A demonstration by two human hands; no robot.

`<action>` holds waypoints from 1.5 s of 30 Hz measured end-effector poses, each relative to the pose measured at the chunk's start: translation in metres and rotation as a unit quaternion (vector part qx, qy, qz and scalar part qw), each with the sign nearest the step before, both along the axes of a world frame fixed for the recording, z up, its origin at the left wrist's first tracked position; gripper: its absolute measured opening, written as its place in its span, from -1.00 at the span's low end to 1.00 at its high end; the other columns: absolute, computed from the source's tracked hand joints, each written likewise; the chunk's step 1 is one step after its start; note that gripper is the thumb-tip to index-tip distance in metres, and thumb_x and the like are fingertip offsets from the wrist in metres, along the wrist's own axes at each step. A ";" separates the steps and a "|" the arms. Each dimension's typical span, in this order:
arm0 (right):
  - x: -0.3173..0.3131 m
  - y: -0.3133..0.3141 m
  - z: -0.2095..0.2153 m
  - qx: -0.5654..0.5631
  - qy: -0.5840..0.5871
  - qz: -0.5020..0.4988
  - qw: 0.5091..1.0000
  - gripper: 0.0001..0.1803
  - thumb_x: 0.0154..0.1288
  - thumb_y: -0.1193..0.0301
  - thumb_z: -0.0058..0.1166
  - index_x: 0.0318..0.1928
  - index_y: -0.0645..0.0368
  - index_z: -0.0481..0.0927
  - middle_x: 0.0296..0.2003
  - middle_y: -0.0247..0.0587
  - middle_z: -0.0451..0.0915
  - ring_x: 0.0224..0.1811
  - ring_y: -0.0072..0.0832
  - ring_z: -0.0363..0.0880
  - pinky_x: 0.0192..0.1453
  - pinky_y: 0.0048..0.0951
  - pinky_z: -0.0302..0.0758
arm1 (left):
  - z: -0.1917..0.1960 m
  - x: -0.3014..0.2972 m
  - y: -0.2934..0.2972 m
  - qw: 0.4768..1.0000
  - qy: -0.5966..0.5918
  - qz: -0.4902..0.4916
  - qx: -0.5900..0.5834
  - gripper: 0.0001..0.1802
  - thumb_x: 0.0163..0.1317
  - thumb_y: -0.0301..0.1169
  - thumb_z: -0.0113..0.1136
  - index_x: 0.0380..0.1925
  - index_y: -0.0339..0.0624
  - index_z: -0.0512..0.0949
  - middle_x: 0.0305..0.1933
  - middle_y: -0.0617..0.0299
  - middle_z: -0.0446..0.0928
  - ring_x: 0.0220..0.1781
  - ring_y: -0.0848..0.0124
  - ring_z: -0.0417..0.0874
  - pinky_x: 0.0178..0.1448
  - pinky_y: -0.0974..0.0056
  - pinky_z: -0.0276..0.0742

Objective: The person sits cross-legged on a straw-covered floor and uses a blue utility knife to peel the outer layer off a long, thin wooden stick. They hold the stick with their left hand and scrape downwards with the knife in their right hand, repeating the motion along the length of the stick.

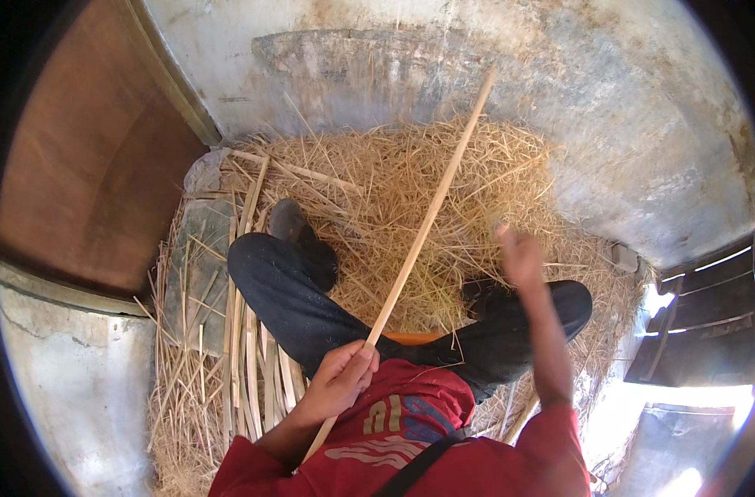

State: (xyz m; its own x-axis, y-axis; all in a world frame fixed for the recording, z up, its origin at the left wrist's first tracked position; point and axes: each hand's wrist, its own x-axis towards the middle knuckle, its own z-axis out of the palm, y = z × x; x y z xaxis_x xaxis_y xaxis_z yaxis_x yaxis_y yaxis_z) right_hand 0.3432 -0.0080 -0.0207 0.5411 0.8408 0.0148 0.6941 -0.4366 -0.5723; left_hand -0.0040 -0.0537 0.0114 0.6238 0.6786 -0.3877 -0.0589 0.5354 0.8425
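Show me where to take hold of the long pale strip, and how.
Probably best: pinch the long pale strip across its narrow width just above the left hand, coming from the right, where the right hand is. That stretch is bare and slants up to the right, while the left hand already covers the strip farther down.

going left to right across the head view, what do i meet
Brown panel → pile of pale slats → left hand, gripping a long pale slat → right hand, blurred → dark boarded panel.
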 end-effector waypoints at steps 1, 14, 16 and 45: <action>-0.030 -0.018 -0.007 0.086 -0.021 0.132 0.987 -0.38 0.17 -0.19 0.06 -0.44 0.20 0.66 -0.72 0.00 0.46 -0.67 -0.15 0.46 -0.54 -0.17 0.38 | 0.008 0.006 0.004 0.999 0.027 -0.021 0.023 -0.65 0.49 -0.21 -0.22 -0.41 -0.19 0.37 -0.65 0.48 0.17 -0.63 0.70 0.10 -0.57 0.53 0.02; -0.071 0.008 -0.006 0.230 -0.217 0.200 0.927 -0.30 0.00 -0.34 0.09 -0.74 0.06 0.38 -0.83 -0.25 0.31 -0.82 -0.29 0.36 -0.69 -0.28 0.30 | 0.017 0.019 0.002 0.989 0.050 -0.038 0.137 -0.71 0.48 -0.26 -0.23 -0.36 -0.17 0.36 -0.63 0.47 0.18 -0.60 0.68 0.13 -0.53 0.50 0.06; -0.038 0.023 -0.015 0.208 -0.237 0.148 0.937 -0.31 0.06 -0.32 0.04 -0.71 0.07 0.41 -0.81 -0.22 0.35 -0.80 -0.27 0.37 -0.69 -0.27 0.30 | 0.014 0.020 0.002 0.988 0.049 -0.065 0.130 -0.72 0.48 -0.29 -0.23 -0.37 -0.19 0.35 -0.61 0.45 0.20 -0.58 0.68 0.16 -0.50 0.49 0.11; -0.052 0.010 -0.005 0.202 -0.191 0.185 0.943 -0.33 0.06 -0.31 0.06 -0.67 0.07 0.49 -0.82 -0.21 0.38 -0.79 -0.30 0.44 -0.70 -0.28 0.34 | 0.016 0.024 0.002 0.992 0.041 -0.064 0.102 -0.76 0.47 -0.31 -0.16 -0.26 -0.24 0.42 -0.61 0.50 0.16 -0.59 0.72 0.12 -0.52 0.51 0.07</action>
State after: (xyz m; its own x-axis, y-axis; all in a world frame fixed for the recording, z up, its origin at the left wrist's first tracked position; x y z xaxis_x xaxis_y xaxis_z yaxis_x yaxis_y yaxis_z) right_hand 0.2912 0.0020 -0.0254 0.1015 0.8551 0.5084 0.9454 0.0762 -0.3169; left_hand 0.0202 -0.0517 0.0279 0.6820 0.6650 -0.3044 0.0728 0.3524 0.9330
